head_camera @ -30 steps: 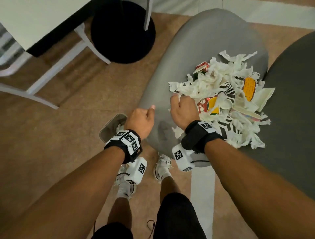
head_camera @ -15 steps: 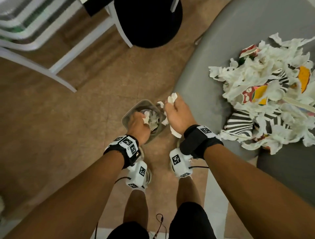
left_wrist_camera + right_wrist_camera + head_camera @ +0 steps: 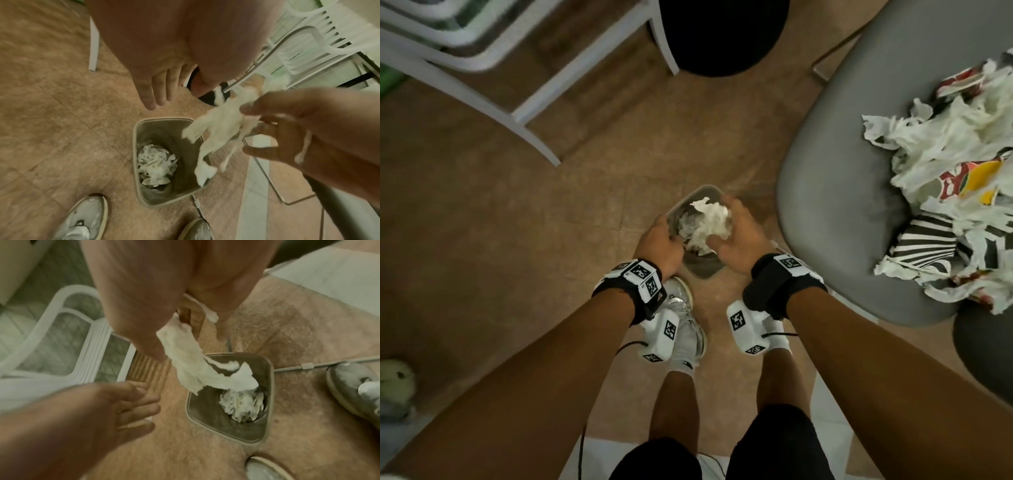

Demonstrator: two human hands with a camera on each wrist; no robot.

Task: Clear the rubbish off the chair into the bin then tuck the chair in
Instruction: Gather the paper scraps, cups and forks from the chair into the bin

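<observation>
White tissue dangles from the right hand, loosely pinched above the bin; left hand hangs open, empty. Let go centred over the opening; rubbish remains heaped on the chair.

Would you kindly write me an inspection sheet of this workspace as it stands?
Surface: brown tiled floor.
Job's things: small bin on the floor, holding white scraps; grey chair carries a pile of torn paper and wrappers.
Clutter: pale object at floor edge, unclear.
Grips: left hand open, empty; right hand over the bin with torn tissue trailing from its fingers.
Cables: thin black lead from the left wrist camera.
Surroundings: white furniture frame, black round base.
</observation>
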